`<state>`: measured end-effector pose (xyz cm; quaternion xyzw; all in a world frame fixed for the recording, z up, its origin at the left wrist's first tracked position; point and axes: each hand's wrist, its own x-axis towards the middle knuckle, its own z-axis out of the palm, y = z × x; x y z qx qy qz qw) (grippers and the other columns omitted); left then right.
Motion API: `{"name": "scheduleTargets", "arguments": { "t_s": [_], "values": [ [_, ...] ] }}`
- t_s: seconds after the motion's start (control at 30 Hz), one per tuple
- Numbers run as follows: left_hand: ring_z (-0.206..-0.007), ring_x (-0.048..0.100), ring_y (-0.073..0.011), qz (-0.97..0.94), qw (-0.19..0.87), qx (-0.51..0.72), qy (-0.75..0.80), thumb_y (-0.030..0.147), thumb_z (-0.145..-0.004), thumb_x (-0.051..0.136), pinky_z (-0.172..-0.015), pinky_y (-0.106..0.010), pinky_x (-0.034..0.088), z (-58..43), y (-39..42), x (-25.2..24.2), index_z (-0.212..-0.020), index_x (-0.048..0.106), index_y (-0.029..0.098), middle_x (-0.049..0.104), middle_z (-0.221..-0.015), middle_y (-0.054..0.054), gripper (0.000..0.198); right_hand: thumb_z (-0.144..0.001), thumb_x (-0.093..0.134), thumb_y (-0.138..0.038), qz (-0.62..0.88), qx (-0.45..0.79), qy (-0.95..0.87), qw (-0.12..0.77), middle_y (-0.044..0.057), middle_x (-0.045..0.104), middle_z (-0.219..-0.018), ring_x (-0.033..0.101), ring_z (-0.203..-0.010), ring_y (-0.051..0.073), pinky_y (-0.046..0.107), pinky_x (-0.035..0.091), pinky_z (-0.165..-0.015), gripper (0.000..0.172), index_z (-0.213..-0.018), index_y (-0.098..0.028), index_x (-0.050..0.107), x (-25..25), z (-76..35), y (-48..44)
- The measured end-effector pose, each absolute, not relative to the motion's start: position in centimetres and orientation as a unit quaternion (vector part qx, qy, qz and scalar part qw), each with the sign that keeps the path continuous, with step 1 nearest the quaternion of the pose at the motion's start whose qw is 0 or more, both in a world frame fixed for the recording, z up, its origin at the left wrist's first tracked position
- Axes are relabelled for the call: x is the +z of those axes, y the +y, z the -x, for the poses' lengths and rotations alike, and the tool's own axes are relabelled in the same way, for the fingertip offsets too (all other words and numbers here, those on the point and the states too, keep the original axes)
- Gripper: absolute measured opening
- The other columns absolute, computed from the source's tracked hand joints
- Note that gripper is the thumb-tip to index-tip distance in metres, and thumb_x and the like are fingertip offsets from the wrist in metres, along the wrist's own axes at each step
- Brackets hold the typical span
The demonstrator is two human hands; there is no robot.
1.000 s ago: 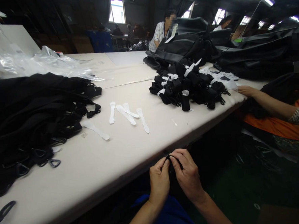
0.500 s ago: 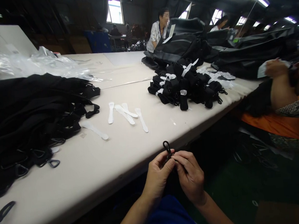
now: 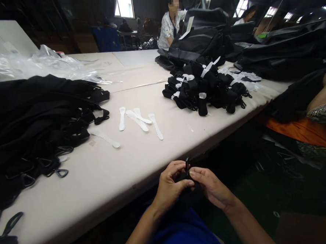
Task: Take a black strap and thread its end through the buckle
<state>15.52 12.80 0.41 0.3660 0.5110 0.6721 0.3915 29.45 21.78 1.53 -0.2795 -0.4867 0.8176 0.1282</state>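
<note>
Just off the near edge of the long beige table (image 3: pixel 108 177), my left hand (image 3: pixel 170 184) and my right hand (image 3: pixel 211 187) meet around a small black strap piece with a clip (image 3: pixel 187 168). Both hands pinch it, and its black tip sticks up between my fingertips. The rest of the piece is hidden in my fingers and in the dark below. Several white toothed plastic strips (image 3: pixel 137 121) lie on the table ahead of my hands.
A big heap of black straps with triangular rings (image 3: pixel 33 122) covers the left of the table. A pile of rolled black straps with white bands (image 3: pixel 205 88) sits at the right, with black bags (image 3: pixel 202 38) behind. Clear plastic bags (image 3: pixel 38 67) lie far left. A co-worker's arm (image 3: pixel 324 101) is at the right.
My hands have turned the black piece, so its looped end now shows edge-on. The co-worker at the right has pulled the arm back from the table.
</note>
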Motion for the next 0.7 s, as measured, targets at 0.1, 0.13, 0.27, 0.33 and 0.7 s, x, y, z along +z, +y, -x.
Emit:
{"name": "scheduleTargets", "arguments": {
  "t_s": [0.1, 0.13, 0.27, 0.33, 0.7],
  "values": [
    [-0.097, 0.062, -0.0220, -0.370, 0.401, 0.663, 0.513, 0.027, -0.067, 0.085, -0.088, -0.034, 0.051, -15.4, 12.4, 0.4, -0.101, 0.076, 0.022, 0.064, -0.112, -0.008, 0.036, -0.079, 0.076, -0.031, 0.281, 0.892, -0.341, 0.095, -0.002, 0.052, -0.065, 0.041, -0.052, 0.005, 0.015, 0.034, -0.049, 0.024, -0.080, -0.011, 0.062, 0.7, -29.2, 21.9],
    [-0.100, 0.062, -0.0227, -0.372, 0.398, 0.655, 0.522, 0.025, -0.069, 0.082, -0.091, -0.034, 0.050, -15.4, 12.3, 0.3, -0.102, 0.076, 0.023, 0.064, -0.112, -0.008, 0.034, -0.076, 0.078, -0.028, 0.284, 0.903, -0.307, 0.098, -0.003, 0.051, -0.064, 0.039, -0.050, 0.004, 0.014, 0.034, -0.047, 0.023, -0.080, -0.011, 0.063, 0.5, -29.1, 21.9],
    [-0.104, 0.062, -0.0234, -0.380, 0.395, 0.626, 0.555, 0.024, -0.079, 0.073, -0.094, -0.034, 0.047, -15.2, 11.7, 0.3, -0.102, 0.077, 0.023, 0.067, -0.107, -0.007, 0.024, -0.073, 0.077, -0.025, 0.283, 0.923, -0.246, 0.091, -0.006, 0.038, -0.056, 0.026, -0.046, 0.003, 0.013, 0.027, -0.041, 0.022, -0.073, -0.012, 0.060, -0.2, -28.8, 21.6],
    [-0.100, 0.062, -0.0229, -0.376, 0.403, 0.620, 0.558, 0.026, -0.081, 0.070, -0.090, -0.033, 0.047, -15.1, 11.4, 0.3, -0.099, 0.078, 0.022, 0.068, -0.103, -0.007, 0.020, -0.074, 0.075, -0.025, 0.278, 0.925, -0.242, 0.091, -0.008, 0.031, -0.056, 0.022, -0.047, 0.004, 0.014, 0.025, -0.040, 0.022, -0.070, -0.012, 0.057, -0.4, -28.8, 21.4],
    [-0.049, 0.037, -0.0076, -0.160, 0.613, 0.602, 0.486, 0.056, -0.083, 0.061, -0.050, -0.022, 0.027, -16.0, 10.9, 1.5, -0.066, 0.059, 0.012, 0.049, -0.058, 0.000, 0.047, -0.083, 0.072, -0.034, 0.219, 0.895, -0.370, 0.116, -0.003, 0.048, -0.060, 0.032, -0.046, 0.004, 0.016, 0.023, -0.043, 0.028, -0.076, -0.013, 0.056, 0.2, -29.2, 21.2]
  ]
}}
